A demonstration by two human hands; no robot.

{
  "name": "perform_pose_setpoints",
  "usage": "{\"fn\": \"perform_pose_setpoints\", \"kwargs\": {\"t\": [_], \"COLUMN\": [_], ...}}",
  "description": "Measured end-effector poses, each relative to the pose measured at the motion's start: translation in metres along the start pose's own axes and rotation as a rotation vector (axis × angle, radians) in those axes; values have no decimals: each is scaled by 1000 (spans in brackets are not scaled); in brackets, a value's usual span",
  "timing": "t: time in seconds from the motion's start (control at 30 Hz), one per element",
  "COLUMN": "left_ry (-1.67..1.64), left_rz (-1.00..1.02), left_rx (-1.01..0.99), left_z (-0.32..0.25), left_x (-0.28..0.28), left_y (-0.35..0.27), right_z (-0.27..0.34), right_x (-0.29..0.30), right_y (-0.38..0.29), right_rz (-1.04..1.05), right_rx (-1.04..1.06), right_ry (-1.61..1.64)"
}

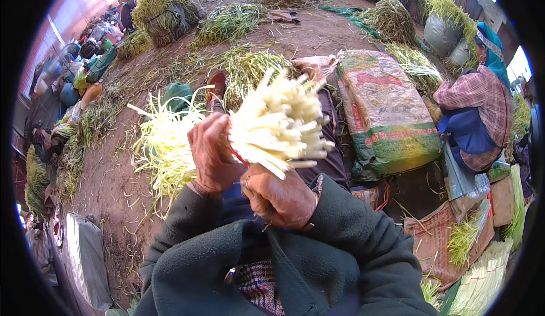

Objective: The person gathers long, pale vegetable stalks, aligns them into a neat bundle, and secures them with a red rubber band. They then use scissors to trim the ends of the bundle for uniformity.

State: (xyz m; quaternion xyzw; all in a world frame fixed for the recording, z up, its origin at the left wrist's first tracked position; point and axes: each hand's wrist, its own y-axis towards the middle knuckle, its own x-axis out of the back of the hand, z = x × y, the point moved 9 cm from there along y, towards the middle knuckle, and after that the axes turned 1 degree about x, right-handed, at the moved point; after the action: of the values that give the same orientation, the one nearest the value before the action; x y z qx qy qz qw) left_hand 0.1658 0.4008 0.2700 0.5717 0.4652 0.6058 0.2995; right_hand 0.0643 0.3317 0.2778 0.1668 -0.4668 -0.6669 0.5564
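Observation:
My left hand (215, 154) grips a thick bundle of pale yellow stalks (276, 124), probably blanched chives. The cut stem ends fan out to the right and look blurred. Limp yellow leaves (170, 150) spread from the bundle's other side, left of my hand. A thin red tie (232, 143) runs around the stems close to my left fingers and leads down to my right hand (276, 197). That hand is a tight fist just below the bundle, closed on the tie's end. What lies inside the fist is hidden.
A printed woven sack (389, 111) lies right of my leg. Beyond it a person (477, 94) sits handling stalks. Tied bundles (481, 277) lie at lower right. Loose greens (255, 67) and heaps (232, 20) cover parts of the dirt floor. A pale block-shaped object (87, 260) stands at lower left.

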Motion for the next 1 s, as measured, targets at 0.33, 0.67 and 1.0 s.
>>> {"fn": "perform_pose_setpoints", "kwargs": {"t": [0.33,0.67,1.0], "left_ry": [-216,-586,-1354], "left_rz": [-317,-3,608], "left_rx": [-86,415,1373], "left_z": [39,26,9], "left_x": [21,-15,-34], "left_y": [82,26,-136], "right_z": [53,64,-72], "right_x": [17,-17,-71], "right_y": [90,90,21], "right_rz": [-47,101,364], "right_rx": [272,112,-492], "right_ry": [-91,-483,64]}}
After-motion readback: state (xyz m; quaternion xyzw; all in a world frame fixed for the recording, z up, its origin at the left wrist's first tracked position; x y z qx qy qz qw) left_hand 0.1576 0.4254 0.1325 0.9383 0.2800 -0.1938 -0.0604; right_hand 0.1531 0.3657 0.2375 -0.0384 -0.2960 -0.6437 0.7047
